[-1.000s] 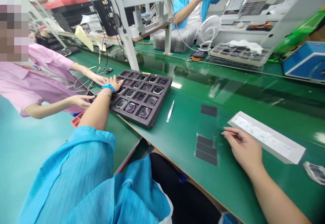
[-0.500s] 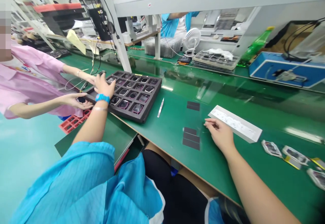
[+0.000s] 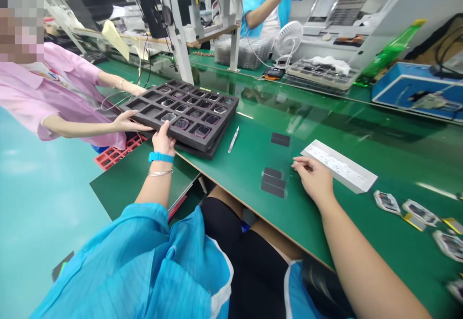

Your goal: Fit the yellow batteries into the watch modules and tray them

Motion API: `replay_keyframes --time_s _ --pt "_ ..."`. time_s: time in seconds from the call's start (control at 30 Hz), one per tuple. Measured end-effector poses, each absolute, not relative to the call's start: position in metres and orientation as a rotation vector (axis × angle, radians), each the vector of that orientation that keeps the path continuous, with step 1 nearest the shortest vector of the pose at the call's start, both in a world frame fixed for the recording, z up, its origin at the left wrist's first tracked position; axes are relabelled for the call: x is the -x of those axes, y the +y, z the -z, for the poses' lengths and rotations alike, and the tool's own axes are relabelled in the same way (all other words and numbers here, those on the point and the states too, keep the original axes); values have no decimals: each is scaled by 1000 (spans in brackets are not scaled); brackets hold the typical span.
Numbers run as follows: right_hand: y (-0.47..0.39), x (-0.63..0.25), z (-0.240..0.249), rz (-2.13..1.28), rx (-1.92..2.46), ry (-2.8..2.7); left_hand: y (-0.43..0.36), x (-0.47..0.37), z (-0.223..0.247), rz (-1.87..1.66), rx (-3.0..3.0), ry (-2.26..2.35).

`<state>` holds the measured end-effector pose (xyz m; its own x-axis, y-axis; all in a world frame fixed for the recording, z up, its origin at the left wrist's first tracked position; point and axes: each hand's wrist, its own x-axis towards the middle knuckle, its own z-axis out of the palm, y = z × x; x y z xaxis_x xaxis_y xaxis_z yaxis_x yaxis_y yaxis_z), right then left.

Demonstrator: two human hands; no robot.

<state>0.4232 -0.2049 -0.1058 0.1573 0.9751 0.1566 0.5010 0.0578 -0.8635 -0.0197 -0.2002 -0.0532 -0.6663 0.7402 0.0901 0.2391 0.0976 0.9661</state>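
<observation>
My left hand (image 3: 164, 140) grips the near edge of a black foam tray (image 3: 208, 141), its thumb on the rim. Watch-like square frames, some purple-edged, sit in many of the tray's compartments; several at the left end hold nothing. A second dark tray (image 3: 208, 155) shows just under it. A co-worker's hand (image 3: 132, 122) supports the upper tray's left end. My right hand (image 3: 314, 180) hovers or rests low over the green table, fingers curled and thumb and forefinger together; what they hold, if anything, is hidden. Right beside it lies a white box (image 3: 361, 184) with small specks inside.
Tweezers (image 3: 233, 139) lie right of the trays. Dark rectangular strips (image 3: 274, 185) are on the table (image 3: 238, 184) left of my right hand. Several white-framed parts (image 3: 386, 202) lie at the right. Behind stand a small fan (image 3: 289, 39), a green bottle (image 3: 398, 46) and a blue box (image 3: 415, 92).
The upper tray is now raised and tilted off the one beneath. My left hand has moved from the tray's left end to its near edge. My right hand keeps its pose.
</observation>
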Motion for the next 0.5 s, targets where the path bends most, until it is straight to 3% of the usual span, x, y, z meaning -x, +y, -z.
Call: replay_keyframes --time_s 0.23,0.5 --pt "-205 -421 105 -693 1532 -1490 -190 -5 -2 -1660 -766 1666" --pt "-207 -418 99 -666 1504 -1530 -194 -11 -9 -1870 -640 1356"
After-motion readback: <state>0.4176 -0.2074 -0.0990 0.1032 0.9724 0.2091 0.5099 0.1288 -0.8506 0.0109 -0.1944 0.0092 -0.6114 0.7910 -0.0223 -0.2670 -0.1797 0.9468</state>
